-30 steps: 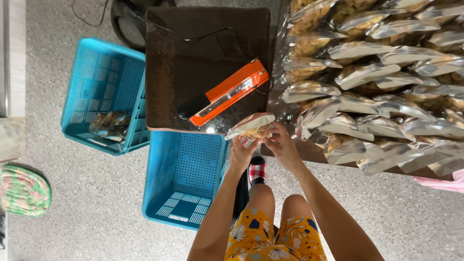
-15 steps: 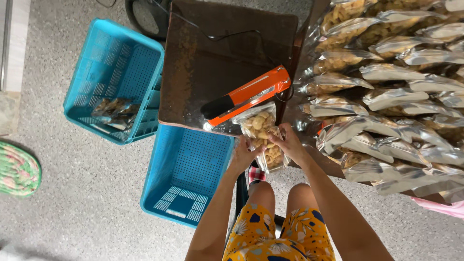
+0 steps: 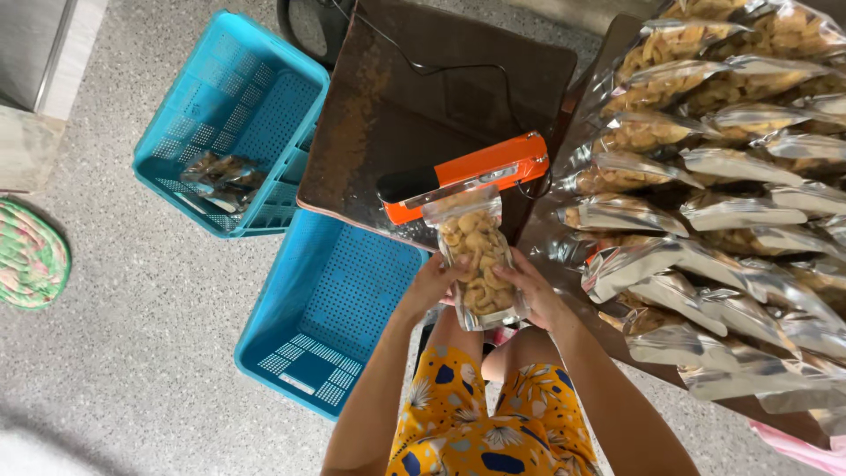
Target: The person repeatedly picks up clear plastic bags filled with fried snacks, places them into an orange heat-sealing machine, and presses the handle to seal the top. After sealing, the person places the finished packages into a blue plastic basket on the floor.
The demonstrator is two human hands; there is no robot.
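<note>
While each hand [image 3: 432,284] [image 3: 533,291] grips it, the clear pouch [image 3: 476,256] shows pale curled snacks

Left hand [image 3: 429,284], right hand [image 3: 535,293]: closed grip.

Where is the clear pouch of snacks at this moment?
In the head view, the clear pouch sits centre frame, held between the left hand and right hand, its top under the orange sealer.
</note>
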